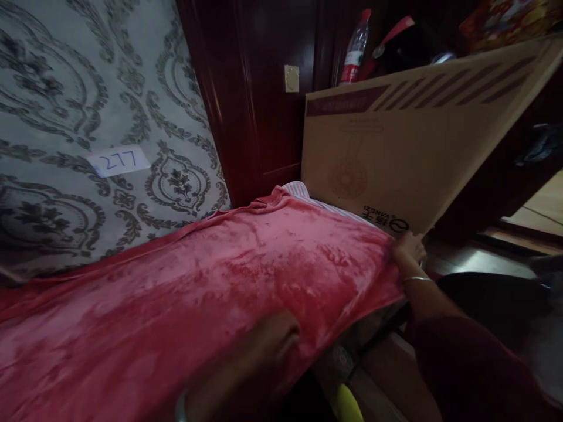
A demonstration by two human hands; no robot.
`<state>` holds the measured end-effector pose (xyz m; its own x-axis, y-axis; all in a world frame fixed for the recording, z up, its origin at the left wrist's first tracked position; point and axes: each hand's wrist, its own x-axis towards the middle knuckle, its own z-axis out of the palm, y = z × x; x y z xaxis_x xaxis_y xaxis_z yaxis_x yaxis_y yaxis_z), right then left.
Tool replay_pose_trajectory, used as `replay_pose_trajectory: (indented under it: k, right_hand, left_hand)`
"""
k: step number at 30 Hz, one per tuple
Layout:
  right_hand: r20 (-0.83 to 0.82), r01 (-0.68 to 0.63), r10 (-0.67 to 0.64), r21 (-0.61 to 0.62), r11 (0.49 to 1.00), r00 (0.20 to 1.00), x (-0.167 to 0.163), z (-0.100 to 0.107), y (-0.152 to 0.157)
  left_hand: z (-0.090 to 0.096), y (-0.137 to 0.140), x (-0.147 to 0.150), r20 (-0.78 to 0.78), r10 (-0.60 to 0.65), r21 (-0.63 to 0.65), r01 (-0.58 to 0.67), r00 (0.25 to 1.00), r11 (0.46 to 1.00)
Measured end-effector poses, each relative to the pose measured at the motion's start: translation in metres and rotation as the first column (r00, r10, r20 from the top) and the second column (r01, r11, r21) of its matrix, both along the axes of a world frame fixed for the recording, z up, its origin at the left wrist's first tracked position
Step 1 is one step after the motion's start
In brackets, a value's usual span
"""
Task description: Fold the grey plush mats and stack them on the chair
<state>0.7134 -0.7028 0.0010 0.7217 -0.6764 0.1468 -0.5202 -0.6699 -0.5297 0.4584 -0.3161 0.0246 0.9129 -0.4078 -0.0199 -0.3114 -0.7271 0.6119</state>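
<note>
A red plush cloth [246, 264] lies spread over a long surface, its nap marked with lighter and darker patches. At the cloth's far right corner, my right hand [409, 251] has its fingers closed on the edge. My left hand [279, 337] is lower, at the near side of the cloth, somewhat blurred. Its fingers are curled in and seem to grip the fabric near the front edge. A striped cloth [298, 189] shows from underneath at the far end.
A large cardboard box [373, 152] stands beyond the far end, with a plastic bottle [355, 50] behind it. Patterned wallpaper [176, 176] with a paper label [118, 161] reading 277 lines the left. A yellow object [348, 403] and a dark seat [492, 299] are below right.
</note>
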Motion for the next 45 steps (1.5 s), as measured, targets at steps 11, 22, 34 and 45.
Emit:
replay_pose_trajectory:
  k: [11,22,34,45]
  right_hand:
    - [0.222,-0.759,0.803,-0.263,0.595,0.553,0.062,0.01,0.176]
    - [0.179,-0.716,0.726,-0.129,0.686,0.664,0.193,0.019,0.274]
    - [0.209,-0.702,0.679,0.054,0.71,0.703,0.293,0.012,0.309]
    - [0.355,-0.678,0.611,0.098,0.728,0.708,0.335,-0.001,0.3]
  left_hand:
    - [-0.001,0.121,0.146,0.329,0.509,0.435,-0.606,0.796,0.666]
    - [-0.032,0.125,0.156,0.328,0.494,0.538,-0.589,0.805,0.602]
    - [-0.04,0.126,0.152,0.257,0.526,0.476,-0.58,0.811,0.661]
    - [-0.055,0.134,0.148,0.338,0.494,0.427,-0.599,0.801,0.678]
